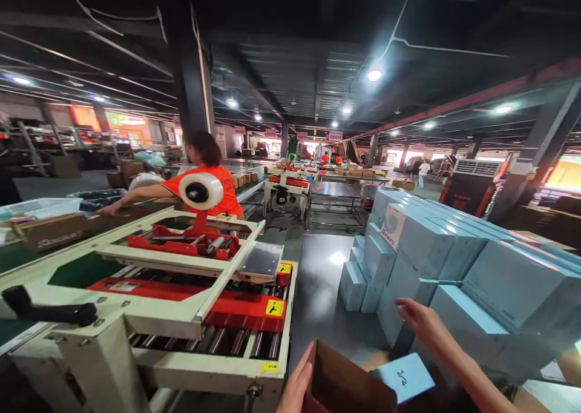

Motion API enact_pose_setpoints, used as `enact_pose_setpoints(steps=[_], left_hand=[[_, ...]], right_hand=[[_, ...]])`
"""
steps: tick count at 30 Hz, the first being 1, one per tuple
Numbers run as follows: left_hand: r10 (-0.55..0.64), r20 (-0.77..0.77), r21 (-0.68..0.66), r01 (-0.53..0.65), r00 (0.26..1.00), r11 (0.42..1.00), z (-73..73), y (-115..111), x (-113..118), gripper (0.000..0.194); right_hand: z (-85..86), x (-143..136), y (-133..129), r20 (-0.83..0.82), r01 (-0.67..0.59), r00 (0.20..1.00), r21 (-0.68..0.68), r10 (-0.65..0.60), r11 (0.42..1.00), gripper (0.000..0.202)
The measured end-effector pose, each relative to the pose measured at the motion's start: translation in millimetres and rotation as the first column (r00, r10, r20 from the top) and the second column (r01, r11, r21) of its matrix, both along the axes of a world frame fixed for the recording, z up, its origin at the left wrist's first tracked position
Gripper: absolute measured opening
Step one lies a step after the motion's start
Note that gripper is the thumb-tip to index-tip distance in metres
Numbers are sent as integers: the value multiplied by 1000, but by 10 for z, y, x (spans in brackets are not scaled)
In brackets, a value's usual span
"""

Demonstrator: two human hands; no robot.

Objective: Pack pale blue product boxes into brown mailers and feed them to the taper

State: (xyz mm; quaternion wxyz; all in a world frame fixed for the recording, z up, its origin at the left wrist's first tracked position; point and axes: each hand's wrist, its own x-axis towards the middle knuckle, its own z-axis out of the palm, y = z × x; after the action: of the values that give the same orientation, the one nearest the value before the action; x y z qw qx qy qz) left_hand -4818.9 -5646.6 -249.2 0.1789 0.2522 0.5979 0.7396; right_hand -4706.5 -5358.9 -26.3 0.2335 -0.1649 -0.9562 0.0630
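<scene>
Brown cardboard box (pixel 338 373) down front, left hand (pixel 298 381) gripping its left side. Right hand (pixel 418 320) looks empty, fingers loosely bent, near those stacked pale-blue boxes (pixel 411 234). Red-and-cream roller machine (pixel 236 304) off left, orange-shirted co-worker (pixel 231 198) behind it.

We see a dark corrugated-metal ceiling (pixel 285 68) | white ceiling lamps (pixel 374 75) lit | grey floor (pixel 287 234) past the far edge of our steel table (pixel 318 292) | second metal-topped table (pixel 333 189) beyond that edge | black column (pixel 186 68) well left of the far-left corner | bright opening (pixel 571 177) well right of that corner
</scene>
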Motion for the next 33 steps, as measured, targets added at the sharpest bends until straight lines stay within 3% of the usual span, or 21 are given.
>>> enact_pose_setpoints(steps=[2,5,8,12,16,18,21,24,26,28,30,31,33], left_hand=[[3,19,13,-3,1000,1000,26,-4,19,97],[12,32,-2,-12,999,1000,91,-106,77,88],[33,0,-53,-33,999,998,149,-247,104,90],[4,-20,-135,-6,1000,991,143,-310,39,88],[-33,-31,-194,27,999,981,112,-314,31,81],[-31,-36,-213,23,999,977,89,-318,43,82],[-1,-35,-221,-6,999,975,40,-320,60,82],[28,-39,-207,-35,999,978,-5,-290,72,83],[45,-46,-191,-53,998,980,-16,-234,64,82],[73,-55,-173,-82,996,982,-3,-157,52,80],[115,-48,-142,-120,992,982,33,-83,58,79],[140,-39,-123,-144,989,982,58,-52,71,78],[187,-25,-87,-188,982,978,115,-2,105,76]], right_hand=[[-193,-113,-100,129,-84,987,-125,100,989,47],[-617,-271,-317,326,37,945,-86,-7,996,57],[-1039,-335,-472,490,118,869,-76,-66,990,54],[-1326,-372,-366,660,31,743,-197,109,980,54],[-1289,-326,-133,764,-44,585,-306,273,951,82],[-1226,-251,-124,775,-84,562,-293,288,953,92],[-1205,-99,-298,730,-239,597,-235,334,942,93],[-1336,20,-475,703,-387,621,-109,346,916,103],[-1408,16,-427,661,-414,686,9,305,910,98],[-1326,-35,-271,485,-366,823,57,294,929,83],[-1059,-39,-138,137,-328,934,-36,330,944,74],[-886,-4,-116,-72,-335,942,-125,328,934,78],[-569,128,-185,-403,-381,883,-315,240,869,94]])
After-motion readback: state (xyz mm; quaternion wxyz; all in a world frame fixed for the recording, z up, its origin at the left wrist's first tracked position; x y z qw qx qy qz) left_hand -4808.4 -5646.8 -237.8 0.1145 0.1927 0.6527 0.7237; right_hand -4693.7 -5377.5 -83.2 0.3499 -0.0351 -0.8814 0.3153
